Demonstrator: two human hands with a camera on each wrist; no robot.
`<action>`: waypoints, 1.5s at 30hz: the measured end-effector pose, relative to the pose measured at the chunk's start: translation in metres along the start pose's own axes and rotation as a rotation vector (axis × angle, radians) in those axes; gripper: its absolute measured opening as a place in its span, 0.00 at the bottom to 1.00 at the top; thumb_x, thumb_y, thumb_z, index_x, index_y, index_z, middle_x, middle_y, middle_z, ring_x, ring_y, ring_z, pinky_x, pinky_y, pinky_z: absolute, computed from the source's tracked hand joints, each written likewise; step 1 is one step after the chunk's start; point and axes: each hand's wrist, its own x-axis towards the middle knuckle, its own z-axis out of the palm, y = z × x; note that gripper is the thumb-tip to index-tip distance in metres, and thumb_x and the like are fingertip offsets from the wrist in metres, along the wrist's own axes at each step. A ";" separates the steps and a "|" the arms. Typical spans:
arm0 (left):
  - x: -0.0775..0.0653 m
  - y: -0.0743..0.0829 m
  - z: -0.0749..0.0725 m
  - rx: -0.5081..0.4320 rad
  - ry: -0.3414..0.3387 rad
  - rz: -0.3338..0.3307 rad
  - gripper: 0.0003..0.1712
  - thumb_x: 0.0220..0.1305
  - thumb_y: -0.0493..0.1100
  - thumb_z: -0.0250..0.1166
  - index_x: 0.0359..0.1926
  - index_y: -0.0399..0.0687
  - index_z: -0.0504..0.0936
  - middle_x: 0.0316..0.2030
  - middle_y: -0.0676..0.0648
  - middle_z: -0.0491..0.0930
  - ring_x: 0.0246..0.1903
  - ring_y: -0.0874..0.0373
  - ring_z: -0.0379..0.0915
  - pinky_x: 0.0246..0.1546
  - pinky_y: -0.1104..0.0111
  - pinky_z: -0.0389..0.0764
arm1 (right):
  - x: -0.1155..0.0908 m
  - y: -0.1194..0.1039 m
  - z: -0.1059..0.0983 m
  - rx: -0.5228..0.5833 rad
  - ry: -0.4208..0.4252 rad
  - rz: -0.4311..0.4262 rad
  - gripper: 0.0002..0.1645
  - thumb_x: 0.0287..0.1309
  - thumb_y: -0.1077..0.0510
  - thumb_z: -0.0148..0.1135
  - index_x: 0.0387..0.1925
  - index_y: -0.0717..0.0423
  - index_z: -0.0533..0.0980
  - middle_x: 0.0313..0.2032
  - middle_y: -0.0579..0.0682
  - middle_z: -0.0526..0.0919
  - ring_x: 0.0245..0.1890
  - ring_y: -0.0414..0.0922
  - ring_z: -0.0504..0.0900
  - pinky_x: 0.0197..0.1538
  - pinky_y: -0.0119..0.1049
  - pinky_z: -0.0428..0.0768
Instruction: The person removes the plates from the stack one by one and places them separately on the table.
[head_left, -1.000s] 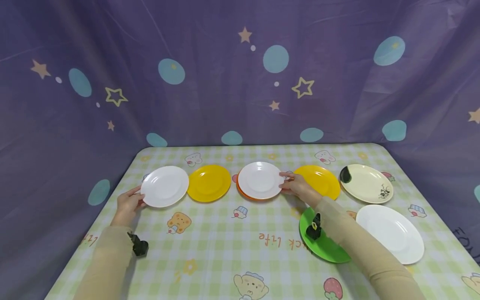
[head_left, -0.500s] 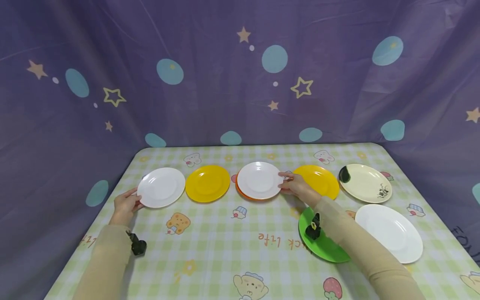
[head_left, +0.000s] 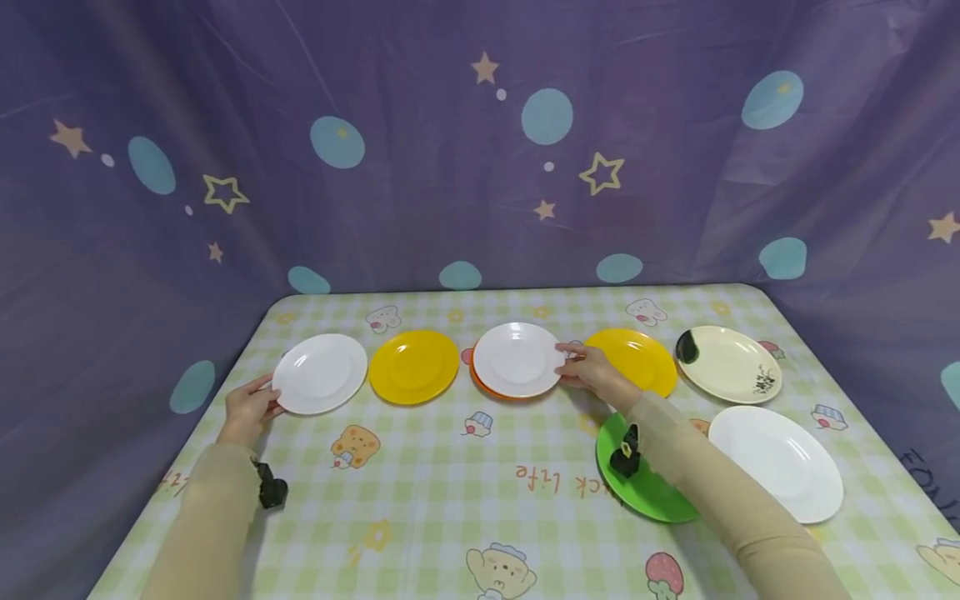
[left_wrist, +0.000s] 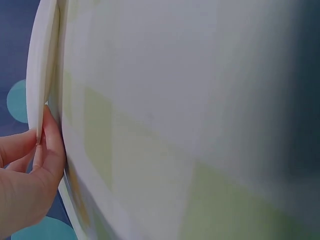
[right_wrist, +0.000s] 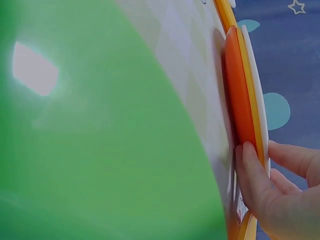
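Eased pinched white plate (head_left: 320, 374) slightly from yellow plate (head_left: 414, 367) with left hand (head_left: 250, 409), opening spacing, while gripping stacked plates (head_left: 517, 360) in right hand (head_left: 594, 372).

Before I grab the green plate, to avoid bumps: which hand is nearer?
Right. The right hand is just beyond the green plate; the left hand is far to its left.

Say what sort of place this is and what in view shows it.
Probably a makeshift indoor booth for tabletop work: a purple patterned curtain hangs behind and on both sides, a cartoon-print tabletop stands inside it, and the plates there hold no food.
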 end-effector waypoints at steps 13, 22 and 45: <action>0.004 0.000 -0.001 0.056 0.005 0.000 0.31 0.56 0.27 0.52 0.62 0.38 0.59 0.23 0.56 0.72 0.18 0.69 0.72 0.22 0.77 0.78 | 0.003 0.000 0.001 -0.008 0.006 0.008 0.32 0.51 0.72 0.56 0.59 0.60 0.64 0.38 0.56 0.64 0.27 0.41 0.74 0.42 0.36 0.79; 0.009 -0.003 -0.001 0.119 0.018 0.022 0.30 0.57 0.28 0.52 0.62 0.37 0.60 0.37 0.46 0.75 0.18 0.72 0.71 0.22 0.78 0.77 | 0.000 0.001 0.001 0.003 -0.019 -0.006 0.32 0.51 0.72 0.55 0.60 0.62 0.63 0.35 0.55 0.63 0.27 0.41 0.74 0.45 0.39 0.78; 0.009 -0.004 0.006 0.332 0.144 0.128 0.26 0.55 0.30 0.55 0.58 0.34 0.66 0.43 0.38 0.70 0.24 0.71 0.62 0.15 0.82 0.69 | 0.002 0.001 -0.002 -0.017 -0.007 0.017 0.31 0.52 0.71 0.55 0.60 0.58 0.64 0.39 0.56 0.64 0.30 0.41 0.73 0.44 0.34 0.79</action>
